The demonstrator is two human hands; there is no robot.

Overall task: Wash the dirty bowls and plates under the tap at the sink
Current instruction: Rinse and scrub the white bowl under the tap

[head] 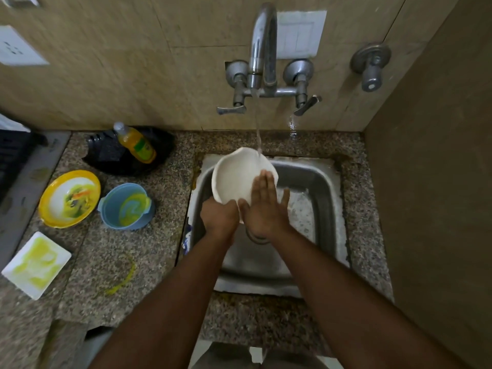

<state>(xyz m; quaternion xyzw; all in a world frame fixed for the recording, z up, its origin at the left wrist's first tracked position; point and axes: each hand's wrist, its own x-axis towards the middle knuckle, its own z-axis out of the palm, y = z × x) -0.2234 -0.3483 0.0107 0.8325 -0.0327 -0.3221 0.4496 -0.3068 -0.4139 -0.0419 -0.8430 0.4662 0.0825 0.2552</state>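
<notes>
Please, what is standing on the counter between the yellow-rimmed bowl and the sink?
In the head view, a blue cup smeared with yellow residue stands between the yellow-rimmed bowl and the sink; the rest is bare speckled counter.

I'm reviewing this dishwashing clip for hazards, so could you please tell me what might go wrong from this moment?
1. The white bowl is wet and tilted under the tap's stream; the left hand grips only its lower rim while the right hand rubs it with flat fingers, so it may slip into the sink.
2. Water striking the bowl's rim could splash onto the counter.
</notes>
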